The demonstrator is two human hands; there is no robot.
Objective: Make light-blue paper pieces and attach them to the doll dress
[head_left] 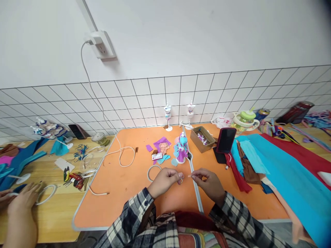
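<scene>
"One question, pls: what do L hand (164,181) and R hand (210,184) hold?"

"R hand pinches a small pale piece (189,176), near the L hand but apart from it. L hand has thumb and fingers close together; what is betw. them, I cannot tell."

"And the dressed mini mannequin (182,150)?"

"It stands upright on the orange table (116,203), beyond both hands, betw. the fabric scraps (163,147) and the cardboard box (204,148)."

Orange tabletop (124,184) is leaving left hand (165,180) a lane between cable (126,166) and white ring (148,174); dressed mannequin (182,148) is blocking ahead, cardboard box (207,148) and phone (226,140) forward-right.
</scene>
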